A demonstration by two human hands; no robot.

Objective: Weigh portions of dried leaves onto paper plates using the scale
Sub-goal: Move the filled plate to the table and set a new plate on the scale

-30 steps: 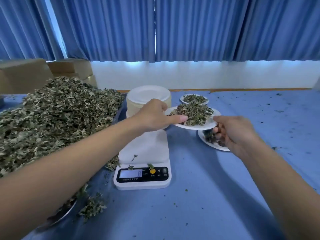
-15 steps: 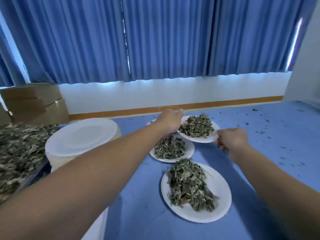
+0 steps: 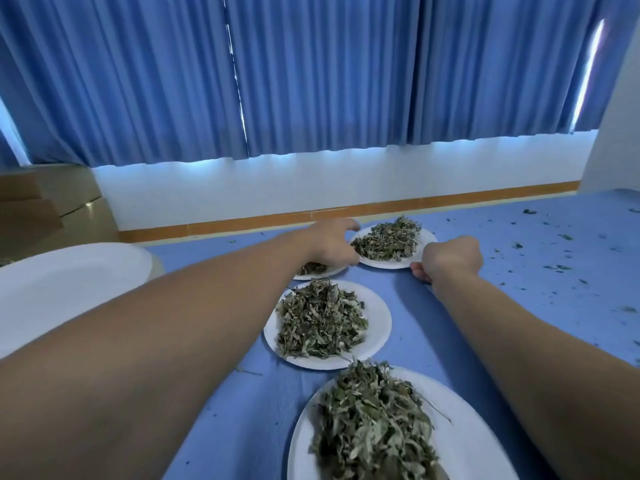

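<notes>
Left grip (image 3: 330, 245) and right grip (image 3: 450, 258) each curl onto opposite rims of the filled plate (image 3: 388, 265), at the far end of a row on the blue counter (image 3: 519, 306); whether it has touched down cannot be told. Its dried leaves (image 3: 391, 240) are heaped at centre. Nearer, all loaded: a covered plate (image 3: 320, 273) half under the left grip, a middle plate (image 3: 379, 327), a near plate (image 3: 481, 431). Step in hand, as judged: setting aside a weighed portion. The next move likely calls for releasing both rims evenly, then taking a blank from the plate stack (image 3: 69, 278); the scale is out of view
</notes>
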